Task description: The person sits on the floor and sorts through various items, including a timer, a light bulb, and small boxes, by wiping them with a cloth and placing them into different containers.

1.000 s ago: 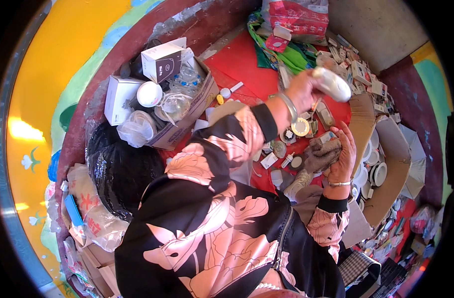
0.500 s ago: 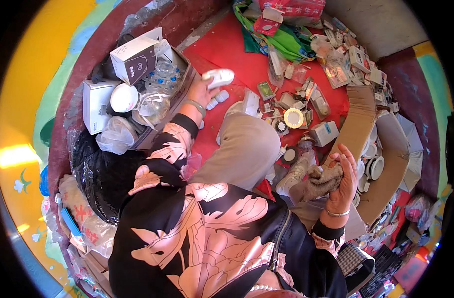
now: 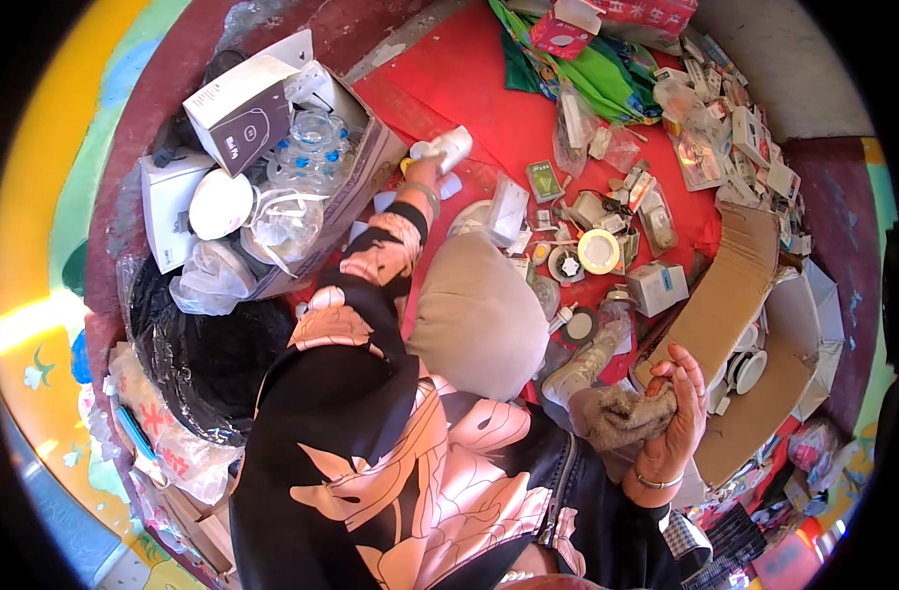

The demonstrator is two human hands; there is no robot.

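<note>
My left hand point(image 3: 426, 171) reaches out over the red floor covering, just right of the cardboard box on the left. Its fingers, partly hidden, are closed on a rounded white plastic piece point(image 3: 451, 147); its exact kind is unclear. Small white pieces lie close by the hand. At the right, by my leg, my right hand point(image 3: 678, 423) has its fingers bent upward, a crumpled brown cloth point(image 3: 627, 418) caught at the thumb and palm. An open cardboard carton point(image 3: 725, 270) holding round white parts point(image 3: 747, 370) stands beyond that hand.
On the left, a cardboard box point(image 3: 371, 162) is loaded with clear plastic items and white cartons point(image 3: 238, 128). A black plastic bag point(image 3: 209, 364) sits below it. Small boxes, discs and a gold-rimmed round light point(image 3: 598, 252) lie scattered past my knee point(image 3: 479, 315). More small boxes pile up at the far right.
My left hand has reached farther out with the white piece, now tilted more upright. The view has shifted a little. My right hand keeps the cloth beside my leg.
</note>
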